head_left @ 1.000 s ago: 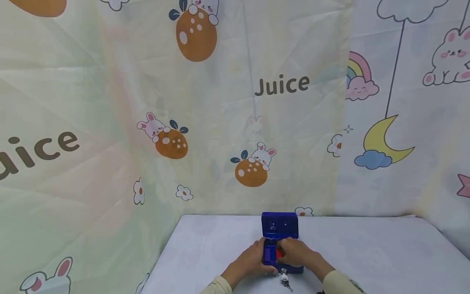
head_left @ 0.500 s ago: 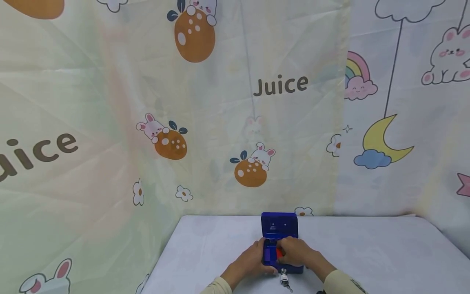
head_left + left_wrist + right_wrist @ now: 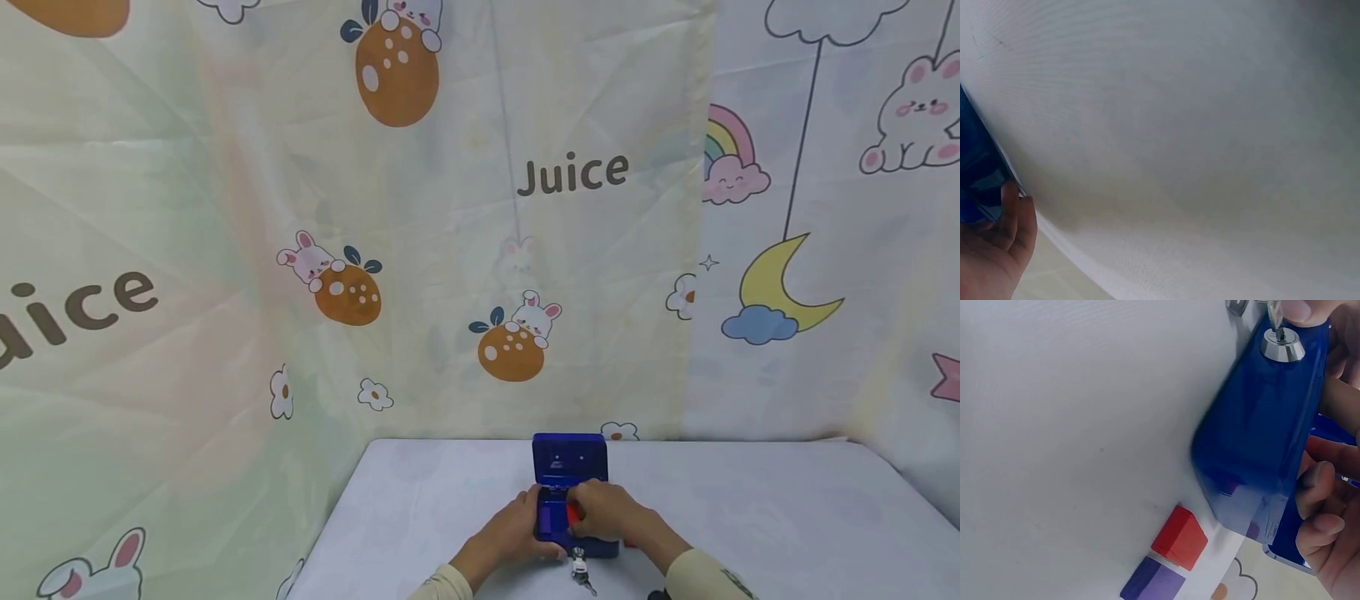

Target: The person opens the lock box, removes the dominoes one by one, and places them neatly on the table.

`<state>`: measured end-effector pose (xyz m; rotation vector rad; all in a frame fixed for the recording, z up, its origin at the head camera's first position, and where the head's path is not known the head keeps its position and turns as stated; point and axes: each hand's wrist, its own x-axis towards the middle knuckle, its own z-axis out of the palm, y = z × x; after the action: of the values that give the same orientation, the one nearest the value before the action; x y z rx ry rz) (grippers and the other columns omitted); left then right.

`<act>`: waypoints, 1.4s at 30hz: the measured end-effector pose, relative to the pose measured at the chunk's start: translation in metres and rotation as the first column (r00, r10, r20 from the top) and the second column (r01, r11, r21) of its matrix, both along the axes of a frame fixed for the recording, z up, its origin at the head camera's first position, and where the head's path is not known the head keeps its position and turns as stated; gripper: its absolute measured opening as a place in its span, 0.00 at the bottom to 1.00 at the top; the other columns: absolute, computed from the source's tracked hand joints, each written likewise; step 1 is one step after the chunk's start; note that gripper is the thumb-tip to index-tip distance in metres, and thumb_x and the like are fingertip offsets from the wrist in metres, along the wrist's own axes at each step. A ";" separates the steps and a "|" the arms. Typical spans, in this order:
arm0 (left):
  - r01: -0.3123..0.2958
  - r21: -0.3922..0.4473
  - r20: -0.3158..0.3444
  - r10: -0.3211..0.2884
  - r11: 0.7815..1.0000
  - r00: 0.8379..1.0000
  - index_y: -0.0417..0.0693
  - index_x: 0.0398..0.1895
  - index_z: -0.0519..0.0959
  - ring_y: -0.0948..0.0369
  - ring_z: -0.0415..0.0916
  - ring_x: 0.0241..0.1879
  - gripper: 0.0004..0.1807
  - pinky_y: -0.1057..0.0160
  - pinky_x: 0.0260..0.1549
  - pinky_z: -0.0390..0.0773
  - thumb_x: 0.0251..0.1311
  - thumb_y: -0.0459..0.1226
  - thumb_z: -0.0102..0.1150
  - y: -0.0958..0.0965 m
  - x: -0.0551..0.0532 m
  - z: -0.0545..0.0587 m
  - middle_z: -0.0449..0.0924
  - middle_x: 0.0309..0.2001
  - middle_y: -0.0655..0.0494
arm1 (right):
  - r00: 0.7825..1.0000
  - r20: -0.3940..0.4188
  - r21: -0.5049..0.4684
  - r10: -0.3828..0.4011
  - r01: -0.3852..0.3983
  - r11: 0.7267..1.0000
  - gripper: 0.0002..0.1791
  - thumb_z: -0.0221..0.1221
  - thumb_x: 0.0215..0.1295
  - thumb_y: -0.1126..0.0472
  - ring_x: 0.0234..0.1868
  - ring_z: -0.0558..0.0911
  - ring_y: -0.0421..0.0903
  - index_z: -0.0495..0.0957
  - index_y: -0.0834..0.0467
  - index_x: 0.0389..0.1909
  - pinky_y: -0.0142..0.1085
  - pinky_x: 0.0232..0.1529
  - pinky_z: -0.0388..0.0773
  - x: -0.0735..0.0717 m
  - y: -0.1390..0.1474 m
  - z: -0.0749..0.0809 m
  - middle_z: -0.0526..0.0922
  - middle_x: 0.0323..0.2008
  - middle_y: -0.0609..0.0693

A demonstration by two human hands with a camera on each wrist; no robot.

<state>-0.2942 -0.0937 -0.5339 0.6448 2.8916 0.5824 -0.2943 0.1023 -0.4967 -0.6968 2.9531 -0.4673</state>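
Note:
A blue cash box (image 3: pixel 551 537) stands on the white table with its lid (image 3: pixel 570 456) raised. My left hand (image 3: pixel 517 529) grips its left side, the thumb at the front; in the left wrist view its fingers (image 3: pixel 1010 231) lie along the box's wall. My right hand (image 3: pixel 603 508) reaches into the box with curled fingers, pinching a red block (image 3: pixel 573 513) that they mostly cover. On the front, a key (image 3: pixel 1275 319) sits in the silver lock (image 3: pixel 1282 347), with more keys (image 3: pixel 580 571) hanging from it.
To the right of the box, a loose red block (image 3: pixel 1180 537) and a purple block (image 3: pixel 1152 579) lie on the table (image 3: pixel 750 517). A dark object (image 3: pixel 658 595) shows at the head view's bottom edge. Printed curtains (image 3: pixel 600 292) hang behind the table.
My right hand has shifted slightly up and right over the box. A bit of red now shows beside its wrist. My left hand keeps its grip on the box.

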 end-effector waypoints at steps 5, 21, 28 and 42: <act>0.008 0.007 -0.011 -0.008 1.000 1.000 0.49 0.70 0.54 0.62 0.73 0.49 0.60 0.57 0.51 0.75 0.34 0.67 0.67 -0.001 0.001 0.002 0.72 0.52 0.52 | 1.000 0.012 0.010 -0.006 0.006 1.000 0.22 0.72 0.46 0.50 0.26 0.70 0.41 0.82 0.59 0.40 0.38 0.30 0.72 0.001 -0.002 0.006 0.75 0.24 0.43; 0.000 -0.024 0.000 0.000 1.000 1.000 0.49 0.71 0.52 0.60 0.73 0.52 0.62 0.56 0.54 0.74 0.34 0.69 0.64 -0.001 0.000 0.002 0.71 0.56 0.51 | 1.000 0.004 0.009 -0.018 0.018 1.000 0.22 0.72 0.46 0.51 0.25 0.71 0.42 0.82 0.59 0.40 0.38 0.30 0.72 0.003 -0.001 0.014 0.75 0.24 0.43; 0.004 -0.016 -0.010 -0.004 1.000 1.000 0.48 0.71 0.53 0.61 0.73 0.52 0.62 0.56 0.53 0.74 0.33 0.70 0.64 -0.001 -0.001 -0.001 0.71 0.56 0.51 | 1.000 -0.002 0.000 -0.009 0.009 1.000 0.22 0.72 0.47 0.51 0.26 0.70 0.42 0.82 0.59 0.41 0.38 0.29 0.71 0.003 0.001 0.016 0.74 0.23 0.43; 0.007 -0.004 0.005 -0.007 1.000 1.000 0.50 0.70 0.53 0.61 0.74 0.49 0.61 0.56 0.52 0.75 0.33 0.68 0.66 -0.001 -0.001 0.000 0.72 0.52 0.53 | 0.999 0.016 0.004 -0.037 0.037 0.999 0.23 0.72 0.46 0.50 0.26 0.71 0.42 0.82 0.58 0.42 0.38 0.28 0.71 -0.002 0.009 0.012 0.73 0.23 0.42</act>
<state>-0.2956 -0.0949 -0.5336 0.6516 2.8843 0.5756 -0.2965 0.1111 -0.4843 -0.6367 2.9555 -0.4683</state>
